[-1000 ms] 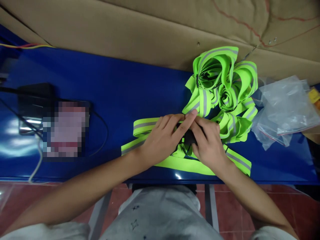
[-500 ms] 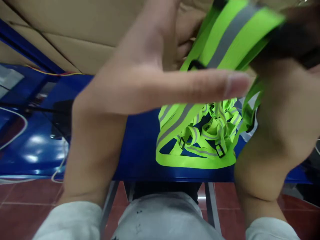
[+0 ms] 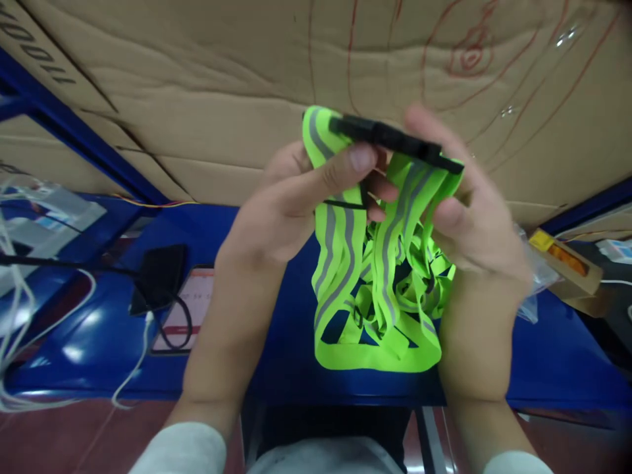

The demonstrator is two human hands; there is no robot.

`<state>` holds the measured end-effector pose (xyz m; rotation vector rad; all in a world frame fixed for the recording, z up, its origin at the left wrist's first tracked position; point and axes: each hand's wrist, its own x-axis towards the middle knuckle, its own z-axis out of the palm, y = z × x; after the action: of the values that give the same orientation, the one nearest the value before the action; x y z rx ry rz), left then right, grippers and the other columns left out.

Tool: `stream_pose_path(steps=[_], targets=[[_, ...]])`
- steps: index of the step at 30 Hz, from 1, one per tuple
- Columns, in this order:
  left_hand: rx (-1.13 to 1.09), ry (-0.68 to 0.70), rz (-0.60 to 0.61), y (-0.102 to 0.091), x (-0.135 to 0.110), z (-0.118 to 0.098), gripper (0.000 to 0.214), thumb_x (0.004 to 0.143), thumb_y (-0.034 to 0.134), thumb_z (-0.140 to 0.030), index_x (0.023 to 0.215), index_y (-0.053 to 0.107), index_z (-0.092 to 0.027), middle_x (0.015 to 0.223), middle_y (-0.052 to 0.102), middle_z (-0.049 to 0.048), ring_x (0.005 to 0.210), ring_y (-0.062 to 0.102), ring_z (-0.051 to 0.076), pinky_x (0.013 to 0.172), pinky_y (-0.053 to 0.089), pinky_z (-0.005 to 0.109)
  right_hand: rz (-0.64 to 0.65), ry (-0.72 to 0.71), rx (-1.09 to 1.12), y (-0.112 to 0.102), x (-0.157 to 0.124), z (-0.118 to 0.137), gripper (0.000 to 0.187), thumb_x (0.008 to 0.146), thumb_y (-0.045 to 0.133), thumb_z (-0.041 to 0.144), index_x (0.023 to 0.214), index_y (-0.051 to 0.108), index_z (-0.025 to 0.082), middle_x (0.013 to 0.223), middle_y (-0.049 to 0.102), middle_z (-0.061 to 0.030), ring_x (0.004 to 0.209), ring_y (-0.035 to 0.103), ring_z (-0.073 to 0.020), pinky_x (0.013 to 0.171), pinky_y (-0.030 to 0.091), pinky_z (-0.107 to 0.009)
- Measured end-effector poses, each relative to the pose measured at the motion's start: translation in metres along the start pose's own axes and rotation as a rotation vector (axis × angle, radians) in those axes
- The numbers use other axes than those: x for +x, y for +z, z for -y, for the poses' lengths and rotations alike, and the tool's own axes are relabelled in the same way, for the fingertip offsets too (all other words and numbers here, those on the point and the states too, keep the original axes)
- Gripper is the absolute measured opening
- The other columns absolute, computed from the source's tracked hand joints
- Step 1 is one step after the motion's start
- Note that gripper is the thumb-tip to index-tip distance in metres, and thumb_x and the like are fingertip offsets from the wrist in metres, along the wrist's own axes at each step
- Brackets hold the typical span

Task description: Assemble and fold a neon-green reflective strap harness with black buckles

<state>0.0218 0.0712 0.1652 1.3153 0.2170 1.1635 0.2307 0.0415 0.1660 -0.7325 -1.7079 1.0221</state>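
Both hands hold up a neon-green strap harness with grey reflective stripes (image 3: pixel 375 289) in front of me, above the blue table (image 3: pixel 257 263). My left hand (image 3: pixel 281 204) pinches the top of the straps with thumb and fingers closed. My right hand (image 3: pixel 469 210) grips the other side, fingers curled round the straps. A black strip (image 3: pixel 395 139) runs across the top between the two hands. Loops of the harness hang down with small black buckles among them. More green straps behind are hidden by the held ones.
Cardboard sheets (image 3: pixel 197 85) stand behind the table. A black device (image 3: pixel 160 276) with cables and a phone (image 3: pixel 185 309) lie on the left of the table. A clear plastic bag (image 3: pixel 536 289) and a small cardboard box (image 3: pixel 567 263) sit at the right.
The hands lifted the harness off the table and brought it up close to the camera, then moved it slightly away. The straps now hang freely between both hands.
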Motion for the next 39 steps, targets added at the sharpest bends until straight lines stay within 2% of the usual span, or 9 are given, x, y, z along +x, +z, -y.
stream_pose_path(steps=[3,6,10,15,18,22,27,35,39], targets=[[-0.058,-0.056,-0.015,0.001,0.001,0.003,0.024,0.088,0.08,-0.039,0.095,0.077,-0.016,0.085,0.076,0.0017,0.069,0.072,0.012,0.063,0.06,0.02,0.021,0.062,0.2,0.0,0.003,-0.009,0.046,0.084,0.081,0.049,0.12,0.072,0.022,0.113,0.073,-0.0036,0.098,0.072,-0.0187,0.094,0.061,-0.034],[-0.139,-0.224,0.083,0.0,0.0,0.005,0.024,0.086,0.081,-0.043,0.092,0.076,-0.02,0.078,0.072,-0.0022,0.063,0.072,0.012,0.055,0.058,0.02,-0.031,0.15,0.322,0.002,0.004,-0.008,0.032,0.079,0.086,0.043,0.1,0.073,0.023,0.082,0.069,0.0033,0.062,0.065,-0.0104,0.063,0.06,-0.026],[-0.251,-0.38,0.189,0.0,-0.002,0.004,0.029,0.08,0.085,-0.046,0.09,0.073,-0.022,0.067,0.066,-0.0055,0.051,0.065,0.009,0.048,0.054,0.018,0.049,0.219,0.551,0.002,0.001,-0.003,0.03,0.079,0.086,0.04,0.098,0.07,0.023,0.085,0.068,0.0047,0.064,0.067,-0.0088,0.059,0.06,-0.023],[-0.243,-0.275,0.027,0.005,-0.005,-0.005,0.023,0.085,0.081,-0.041,0.086,0.071,-0.021,0.06,0.06,-0.0066,0.043,0.056,0.005,0.043,0.044,0.014,0.3,0.185,0.7,-0.002,-0.001,-0.007,0.036,0.088,0.076,0.037,0.12,0.065,0.024,0.083,0.067,0.0071,0.054,0.059,-0.0031,0.053,0.055,-0.016],[-0.26,-0.241,-0.02,0.01,-0.008,-0.009,0.022,0.086,0.08,-0.041,0.088,0.073,-0.02,0.06,0.059,-0.0067,0.043,0.054,0.004,0.043,0.043,0.014,0.34,0.193,0.617,0.0,0.002,-0.013,0.035,0.084,0.08,0.037,0.112,0.067,0.021,0.077,0.066,0.0056,0.055,0.061,-0.0062,0.057,0.057,-0.02],[-0.123,-0.174,-0.003,0.015,-0.01,-0.005,0.024,0.084,0.083,-0.038,0.086,0.073,-0.016,0.073,0.065,-0.0013,0.061,0.064,0.009,0.059,0.055,0.021,0.03,0.227,0.457,0.012,0.005,-0.012,0.018,0.087,0.075,0.035,0.089,0.068,0.018,0.078,0.069,-0.0001,0.064,0.068,-0.0123,0.062,0.06,-0.025],[0.153,0.042,-0.144,0.011,-0.008,0.004,0.02,0.085,0.083,-0.033,0.097,0.074,-0.019,0.091,0.073,0.0017,0.082,0.07,0.015,0.073,0.057,0.026,-0.194,0.122,0.331,0.025,0.004,-0.011,0.009,0.088,0.071,0.027,0.096,0.07,0.024,0.09,0.073,0.0021,0.089,0.075,-0.017,0.087,0.064,-0.035],[0.233,0.042,-0.127,0.012,-0.008,0.002,0.042,0.084,0.083,-0.026,0.125,0.072,-0.028,0.135,0.07,0.0017,0.128,0.066,0.026,0.093,0.06,0.029,-0.29,0.059,0.195,0.032,0.008,-0.018,0.013,0.091,0.069,0.037,0.102,0.07,0.03,0.11,0.075,0.0034,0.123,0.067,-0.0233,0.097,0.063,-0.04],[0.284,0.056,-0.066,0.013,-0.009,-0.001,0.051,0.083,0.083,-0.019,0.132,0.069,-0.028,0.141,0.067,-0.0008,0.138,0.059,0.023,0.114,0.051,0.031,-0.324,0.019,0.101,0.032,0.009,-0.022,0.012,0.092,0.071,0.04,0.102,0.072,0.035,0.113,0.075,0.0084,0.124,0.067,-0.0234,0.099,0.062,-0.04]])
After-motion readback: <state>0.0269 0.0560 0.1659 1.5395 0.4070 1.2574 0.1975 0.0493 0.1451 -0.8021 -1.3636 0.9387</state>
